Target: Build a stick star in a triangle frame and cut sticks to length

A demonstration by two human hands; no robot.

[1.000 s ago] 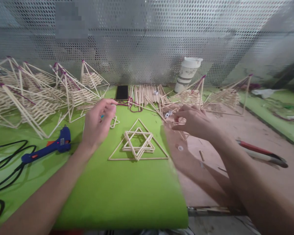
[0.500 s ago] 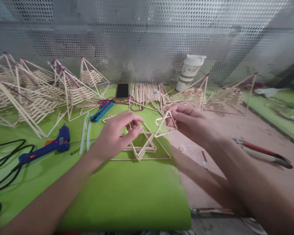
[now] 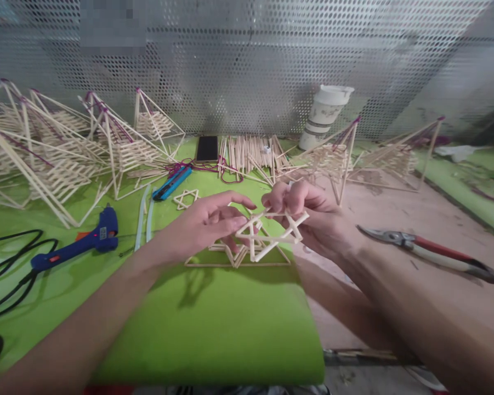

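Observation:
My right hand pinches a star-shaped frame of wooden sticks by its upper edge, raised and tilted above the green mat. At the frame's left corner is my left hand, thumb and index finger apart; whether it touches the sticks I cannot tell. Below both hands, a larger stick triangle lies flat with more star-shaped stickwork inside it, partly hidden. A smaller stick star rests on the mat beyond my left hand.
Left are a blue glue gun, glue sticks and a blue box cutter. Behind lie a phone and loose sticks. Stick pyramids stand at both sides. A paper cup and pruning shears are right.
My right hand has brought the star frame left and nearer, turning it so its star shape shows. My left hand has shifted slightly right, uncovering the small star on the mat.

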